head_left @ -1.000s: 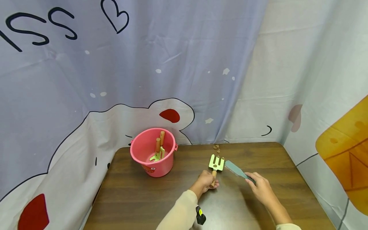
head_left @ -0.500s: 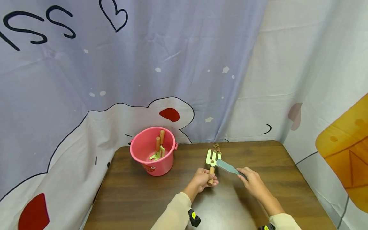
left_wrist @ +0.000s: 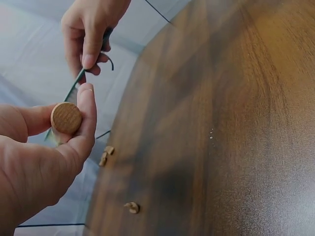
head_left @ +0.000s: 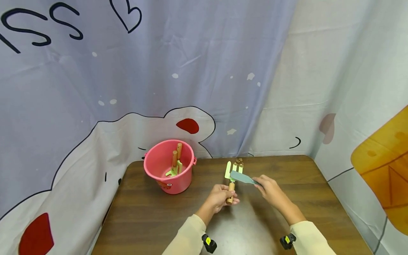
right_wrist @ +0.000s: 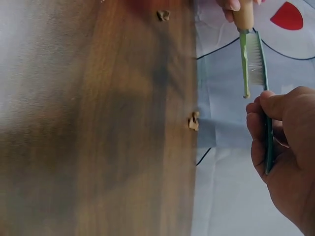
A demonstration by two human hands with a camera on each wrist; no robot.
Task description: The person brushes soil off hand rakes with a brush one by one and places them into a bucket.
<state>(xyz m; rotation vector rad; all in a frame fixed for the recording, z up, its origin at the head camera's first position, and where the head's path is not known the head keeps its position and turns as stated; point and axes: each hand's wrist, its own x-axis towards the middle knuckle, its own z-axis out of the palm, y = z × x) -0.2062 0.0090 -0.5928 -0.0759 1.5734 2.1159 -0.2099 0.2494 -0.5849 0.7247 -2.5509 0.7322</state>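
Note:
My left hand (head_left: 220, 198) grips the wooden handle (left_wrist: 66, 118) of a small garden fork (head_left: 228, 170), its pale green tines pointing away from me. In my right hand (head_left: 269, 189) is a teal brush (head_left: 243, 177), pinched by its handle. The brush head lies across the base of the tines in the head view. Seen from the right wrist, its white bristles (right_wrist: 255, 61) press against the flat of the fork. Both tools are held above the table. A bit of brown stuff shows at the tine tips.
A pink bucket (head_left: 183, 181) stands at the table's back left, with two wooden-handled green tools (head_left: 175, 160) inside. Small brown crumbs (right_wrist: 193, 121) lie near the back edge of the wooden table (head_left: 143, 219). A printed curtain (head_left: 207, 71) hangs right behind that edge.
The brush has moved left from beside the fork to lie across its tines. The left hand has shifted slightly left and away from me with the fork.

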